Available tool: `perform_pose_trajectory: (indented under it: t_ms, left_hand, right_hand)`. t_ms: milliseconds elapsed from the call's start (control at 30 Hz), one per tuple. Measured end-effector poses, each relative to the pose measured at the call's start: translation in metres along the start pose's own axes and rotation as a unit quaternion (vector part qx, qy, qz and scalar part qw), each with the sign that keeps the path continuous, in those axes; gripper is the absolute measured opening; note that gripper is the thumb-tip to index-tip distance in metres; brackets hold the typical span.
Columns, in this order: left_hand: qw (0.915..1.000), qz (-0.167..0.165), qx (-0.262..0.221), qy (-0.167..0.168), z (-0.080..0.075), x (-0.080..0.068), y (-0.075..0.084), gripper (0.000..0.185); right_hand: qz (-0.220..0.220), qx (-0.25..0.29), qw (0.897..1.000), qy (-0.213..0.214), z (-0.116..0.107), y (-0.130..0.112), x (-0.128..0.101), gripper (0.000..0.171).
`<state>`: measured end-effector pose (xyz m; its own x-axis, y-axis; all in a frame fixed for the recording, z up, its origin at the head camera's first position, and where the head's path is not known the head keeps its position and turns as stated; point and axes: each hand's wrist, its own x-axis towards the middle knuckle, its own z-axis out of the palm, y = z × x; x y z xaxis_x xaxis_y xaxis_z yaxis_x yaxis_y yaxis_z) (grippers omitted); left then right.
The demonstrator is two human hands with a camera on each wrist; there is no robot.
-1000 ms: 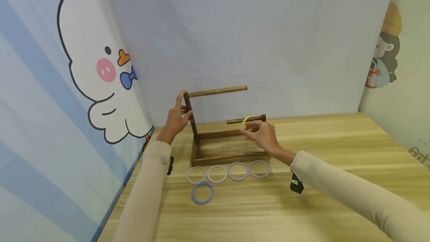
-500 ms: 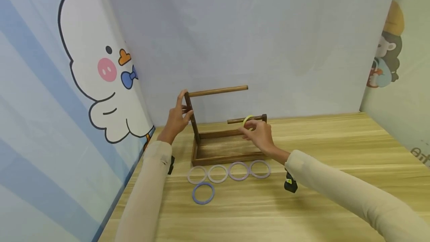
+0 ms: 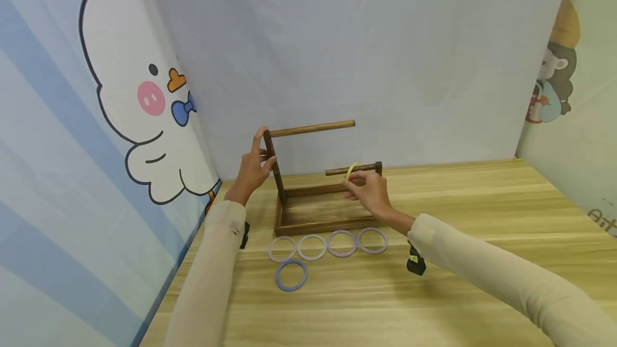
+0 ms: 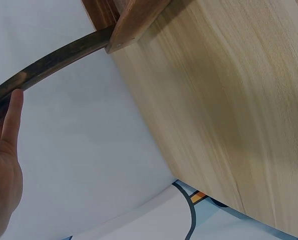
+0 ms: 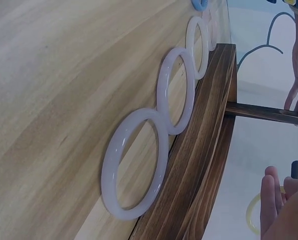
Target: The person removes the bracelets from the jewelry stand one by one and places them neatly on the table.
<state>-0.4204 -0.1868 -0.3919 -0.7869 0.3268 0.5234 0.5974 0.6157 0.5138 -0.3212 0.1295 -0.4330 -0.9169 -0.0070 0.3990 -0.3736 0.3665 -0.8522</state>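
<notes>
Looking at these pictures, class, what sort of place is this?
Probably a staged tabletop booth: a wooden table enclosed by cartoon backdrop sheets, with a wooden rack and bangles laid in a neat row.

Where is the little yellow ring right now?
In the head view the yellow ring hangs around the lower rod of the wooden stand, right of centre, pinched by the right hand, behind the row of pale rings.
</notes>
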Motion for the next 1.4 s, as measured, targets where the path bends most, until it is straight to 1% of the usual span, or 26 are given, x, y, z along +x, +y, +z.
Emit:
perform_pose_trajectory:
  t_ms: [200, 333, 533, 700, 800, 1000, 1167, 1400]
  left_hand:
    - [1.0000, 0.002, 0.001, -0.002, 0.000, 0.000, 0.001, 0.085]
    - [1.0000, -0.006, -0.001, -0.004, -0.001, 0.001, 0.002, 0.086]
    - [0.9998, -0.017, -0.011, -0.009, 0.000, 0.000, 0.002, 0.085]
    - [0.9997, -0.019, -0.014, -0.008, 0.000, 0.000, 0.002, 0.086]
    - [0.9997, -0.018, -0.013, -0.006, 0.000, 0.001, 0.002, 0.085]
    - [0.9998, -0.015, -0.012, -0.006, 0.000, 0.000, 0.004, 0.085]
    - [0.9999, -0.010, -0.014, -0.003, 0.000, 0.000, 0.003, 0.085]
    - [0.9999, -0.005, -0.013, -0.001, 0.001, 0.000, 0.002, 0.085]
  right_hand:
    - [0.001, 0.030, 1.000, -0.008, 0.004, 0.001, 0.000, 0.020]
    - [0.007, 0.048, 0.999, -0.016, 0.007, -0.001, 0.000, 0.023]
    - [0.018, 0.043, 0.998, -0.033, 0.008, -0.005, -0.003, 0.026]
    - [0.005, 0.053, 0.998, -0.041, 0.012, -0.005, -0.001, 0.026]
    - [0.004, 0.062, 0.997, -0.043, 0.015, -0.005, 0.001, 0.024]
    - [0.016, 0.075, 0.996, -0.054, 0.019, -0.006, 0.001, 0.028]
    - [0.009, 0.067, 0.996, -0.062, 0.021, -0.007, 0.002, 0.029]
    - [0.026, 0.058, 0.995, -0.073, 0.024, -0.009, 0.001, 0.031]
